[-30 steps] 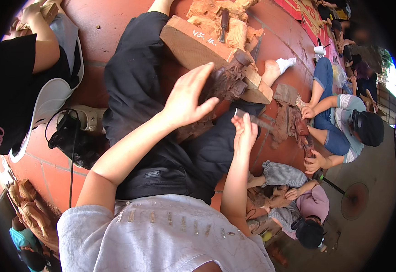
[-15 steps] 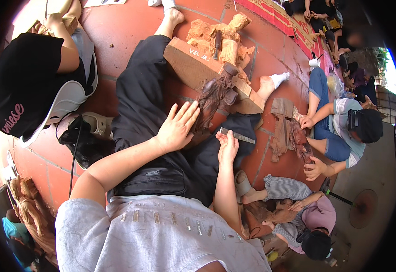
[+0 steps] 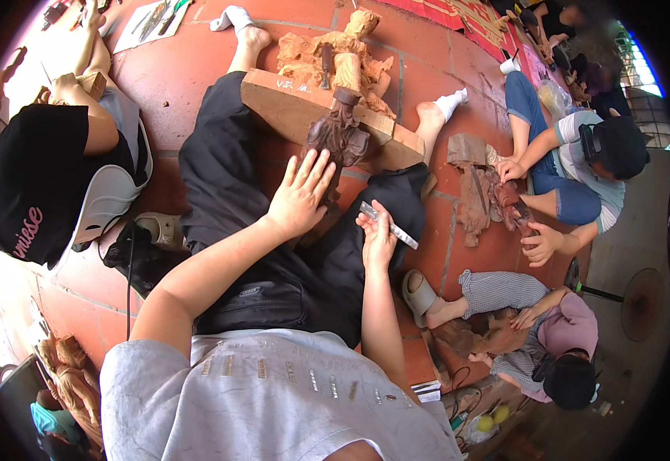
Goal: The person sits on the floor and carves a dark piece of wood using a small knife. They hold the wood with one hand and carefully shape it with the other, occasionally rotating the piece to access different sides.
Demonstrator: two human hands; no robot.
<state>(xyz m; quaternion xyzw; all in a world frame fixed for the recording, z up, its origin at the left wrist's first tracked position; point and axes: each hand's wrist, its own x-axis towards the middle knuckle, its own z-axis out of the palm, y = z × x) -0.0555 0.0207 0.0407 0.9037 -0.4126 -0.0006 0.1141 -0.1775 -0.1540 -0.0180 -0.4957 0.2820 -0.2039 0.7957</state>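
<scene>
Statue (image 3: 336,137) of dark brown wood leans at a slant in the upper middle of the frame, its flat-topped upper end overlapping the edge of a thick wooden block (image 3: 296,107) and its lower part running down between the person's legs, which are in black trousers (image 3: 220,180). The left hand (image 3: 298,201) lies palm down over the lower part of the statue, fingers straight and slightly apart, apparently resting on it rather than gripping. The right hand (image 3: 379,244), near the centre of the frame, is closed lightly around a shiny flat strip (image 3: 390,226), probably a blade, held between thumb and fingers and apart from the wood. As for how far along the carving is, much of the shaping looks done: the upper part already has deep folds and rounded forms. What is left is harder to judge, since the left hand covers part of the lower end and fine detail is too small to read; the dull surface suggests that smoothing may not be complete. Behind the block, toward the top of the frame, sits a paler carving (image 3: 346,71), with a dark-handled chisel (image 3: 325,65) lying against it. Right of centre on the red tiled floor (image 3: 435,238), a co-worker (image 3: 592,173) has both hands at a reddish-brown carving (image 3: 510,203).
</scene>
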